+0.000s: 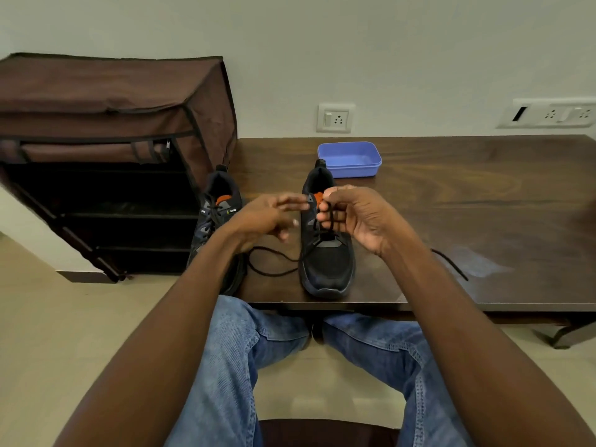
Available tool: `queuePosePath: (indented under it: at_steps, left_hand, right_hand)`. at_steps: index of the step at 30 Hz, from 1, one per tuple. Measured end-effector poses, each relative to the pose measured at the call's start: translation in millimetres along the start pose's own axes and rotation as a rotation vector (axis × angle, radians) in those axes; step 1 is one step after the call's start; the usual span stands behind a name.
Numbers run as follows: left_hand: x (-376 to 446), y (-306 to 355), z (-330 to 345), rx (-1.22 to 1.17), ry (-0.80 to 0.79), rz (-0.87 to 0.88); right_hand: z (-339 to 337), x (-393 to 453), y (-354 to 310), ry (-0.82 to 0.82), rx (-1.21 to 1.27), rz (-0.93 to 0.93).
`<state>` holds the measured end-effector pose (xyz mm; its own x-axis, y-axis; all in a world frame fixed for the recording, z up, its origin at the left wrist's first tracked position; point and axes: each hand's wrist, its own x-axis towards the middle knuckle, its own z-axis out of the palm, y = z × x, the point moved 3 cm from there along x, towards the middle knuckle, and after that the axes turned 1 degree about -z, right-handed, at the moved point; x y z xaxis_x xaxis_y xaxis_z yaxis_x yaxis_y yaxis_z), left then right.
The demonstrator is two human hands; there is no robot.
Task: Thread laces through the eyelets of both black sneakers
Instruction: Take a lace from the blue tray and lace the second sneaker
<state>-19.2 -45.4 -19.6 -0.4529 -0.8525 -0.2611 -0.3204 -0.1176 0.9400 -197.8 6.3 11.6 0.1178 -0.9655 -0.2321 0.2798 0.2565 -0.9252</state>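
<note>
Right hand (358,217): we pinched the black lace (328,217) in curled fingers, directly over the right sneaker (327,256) on the surface (451,195).
Left hand (271,217): fingers loose, holding nothing, just beside the eyelets.
Left sneaker (219,217): beyond our left hand, seemingly laced.
Advice: we judged steadying the eyelet wise, feeding the tip straight.
</note>
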Motion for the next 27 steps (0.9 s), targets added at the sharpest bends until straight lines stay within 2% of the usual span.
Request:
queuePosePath:
  at_steps: [1,3,5,7,9,11,12,14,16,18,19,22,25,27]
  left_hand:
    - [1,5,6,-0.124,-0.071,0.042]
    - [1,12,17,-0.182,-0.158,0.088]
    - [0,15,19,-0.14,-0.109,0.084]
    - [2,12,13,-0.122,0.063,0.037]
    - [6,3,-2,-0.004,0.322,-0.05]
    - [10,-11,-19,0.26,0.522,-0.2]
    - [10,-16,-24,0.406,0.549,-0.271]
    - [10,-19,-24,0.619,0.54,-0.302]
    - [12,-9,-15,0.631,0.519,-0.124]
    - [10,10,3,0.446,0.311,0.127]
    - [10,18,14,0.346,0.187,0.199]
    - [10,24,34,0.19,-0.04,0.226]
    - [9,22,35,0.118,-0.064,0.214]
    - [7,23,31,0.182,0.016,0.23]
  right_hand:
    - [0,-1,-4,-0.027,0.013,-0.035]
    - [-5,-2,-11,-0.037,0.063,-0.113]
    - [-20,-1,-18,0.032,0.138,-0.191]
    - [-42,1,-24,0.162,0.207,-0.246]
    - [-65,5,-26,0.292,0.25,-0.267]
    - [-85,8,-25,0.408,0.22,-0.244]
    - [-91,9,-24,0.451,0.158,-0.215]
    - [-94,6,-22,0.47,-0.027,-0.136]
    - [-83,1,-20,0.403,-0.207,-0.056]
    - [-64,-2,-18,0.276,-0.345,-0.013]
    - [-53,-3,-16,0.202,-0.386,0.0]
    - [-32,-3,-9,0.072,-0.416,0.024]
    - [-32,-1,-7,0.079,-0.416,0.025]
    - [-39,0,-7,0.096,-0.429,0.014]
